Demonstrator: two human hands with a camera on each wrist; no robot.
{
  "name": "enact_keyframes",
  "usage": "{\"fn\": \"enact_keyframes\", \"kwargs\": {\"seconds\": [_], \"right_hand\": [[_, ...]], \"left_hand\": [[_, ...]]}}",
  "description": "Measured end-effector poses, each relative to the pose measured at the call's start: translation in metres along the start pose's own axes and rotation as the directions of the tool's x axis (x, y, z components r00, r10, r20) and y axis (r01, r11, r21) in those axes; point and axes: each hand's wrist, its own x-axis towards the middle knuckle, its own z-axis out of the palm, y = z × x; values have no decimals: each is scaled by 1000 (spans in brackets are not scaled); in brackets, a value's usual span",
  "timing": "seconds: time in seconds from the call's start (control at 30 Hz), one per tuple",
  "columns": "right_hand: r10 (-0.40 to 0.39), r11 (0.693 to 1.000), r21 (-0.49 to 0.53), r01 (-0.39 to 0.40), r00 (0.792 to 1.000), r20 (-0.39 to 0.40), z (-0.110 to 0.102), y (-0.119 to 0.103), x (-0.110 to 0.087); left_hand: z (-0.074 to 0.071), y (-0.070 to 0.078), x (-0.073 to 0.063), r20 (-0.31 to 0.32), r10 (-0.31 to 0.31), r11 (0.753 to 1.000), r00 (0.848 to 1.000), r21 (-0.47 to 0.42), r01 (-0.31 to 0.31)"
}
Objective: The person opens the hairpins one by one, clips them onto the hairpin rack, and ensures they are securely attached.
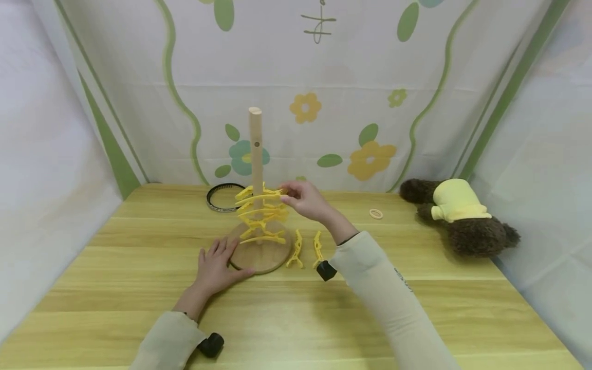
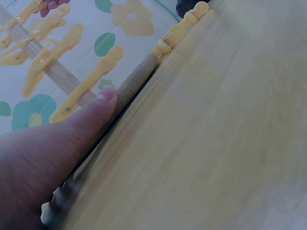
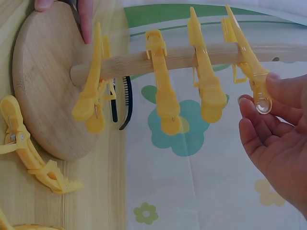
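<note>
A round wooden base (image 1: 260, 263) carries an upright wooden post (image 1: 256, 159). Several yellow hair clips are clamped along the post one above another, the lowest hair clip (image 3: 96, 76) near the base. My right hand (image 1: 305, 200) pinches the handle end of the topmost hair clip (image 3: 247, 50) between thumb and fingers, its jaws at the post. The left hand (image 1: 217, 270) rests at the left edge of the base, fingers spread and the thumb (image 2: 108, 98) along the near rim. Two loose hair clips, one (image 1: 296, 249) beside the base and another (image 1: 317, 245) farther right, lie on the table.
A black toothed hairband (image 1: 209, 198) lies behind the base on the wooden table (image 1: 277, 318). To the right are a small pale ring (image 1: 376, 218) and a brown plush toy (image 1: 476, 236) in a yellow top. Printed fabric (image 1: 351, 67) stands behind.
</note>
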Motion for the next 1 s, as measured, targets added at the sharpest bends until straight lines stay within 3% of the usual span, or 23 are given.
{"fn": "enact_keyframes", "kwargs": {"seconds": [0.37,0.6,0.87,1.0], "right_hand": [[-1,999,44,2,1000,-27,-4,0,-6],[31,998,64,-23,992,-125,-23,-15,-53],[154,988,61,-144,968,-197,-16,53,-106],[216,976,71,-206,958,-190,-8,63,-122]], "left_hand": [[1,-1,0,0,-2,1000,1000,-2,2],[3,1,-1,10,-6,1000,1000,-8,6],[0,0,0,9,-12,1000,1000,5,12],[0,0,0,12,-11,1000,1000,8,11]]}}
